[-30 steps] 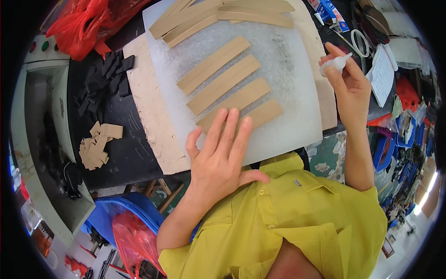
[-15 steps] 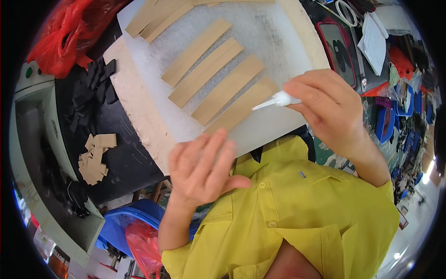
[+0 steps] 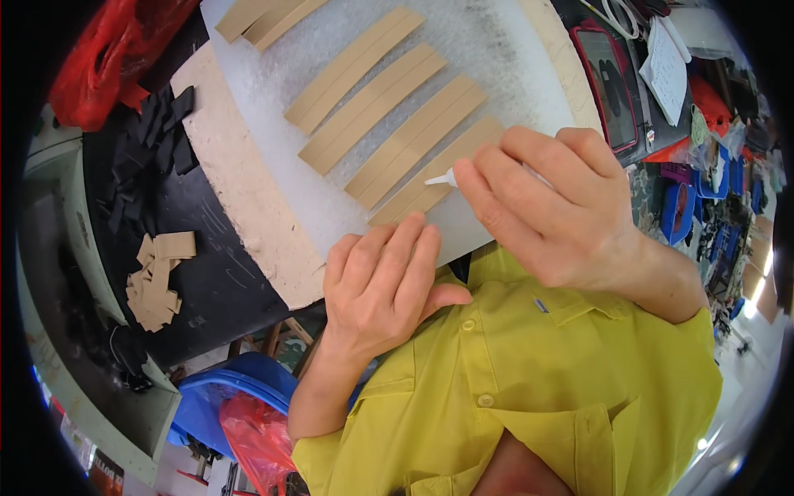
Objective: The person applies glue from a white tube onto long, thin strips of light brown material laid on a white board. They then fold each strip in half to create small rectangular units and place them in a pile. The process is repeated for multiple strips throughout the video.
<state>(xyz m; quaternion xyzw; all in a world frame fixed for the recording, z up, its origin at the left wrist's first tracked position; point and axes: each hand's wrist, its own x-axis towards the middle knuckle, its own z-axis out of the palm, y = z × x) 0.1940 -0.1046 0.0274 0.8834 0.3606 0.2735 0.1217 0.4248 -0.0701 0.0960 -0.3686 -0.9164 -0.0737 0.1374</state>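
Several tan wooden strips (image 3: pixel 389 107) lie side by side on a white foam sheet (image 3: pixel 488 45). My right hand (image 3: pixel 550 207) grips a small white glue tube (image 3: pixel 440 178), its pointed nozzle over the nearest strip (image 3: pixel 430 186). My left hand (image 3: pixel 385 285) lies flat with fingers together on the sheet's near edge, fingertips touching the lower end of that nearest strip. More strips (image 3: pixel 256 15) are stacked at the sheet's far left corner.
A beige board (image 3: pixel 248 207) lies under the sheet on a black table (image 3: pixel 207 273) with black scraps (image 3: pixel 153 157) and tan offcuts (image 3: pixel 157 277). A red bag (image 3: pixel 95 70) sits far left, a blue bin (image 3: pixel 227 405) below, a phone (image 3: pixel 612 78) and papers (image 3: pixel 666 70) right.
My right hand has come in from the far right with the glue tube and lowered its nozzle onto the nearest strip. My left hand stays pressed at the sheet's edge.
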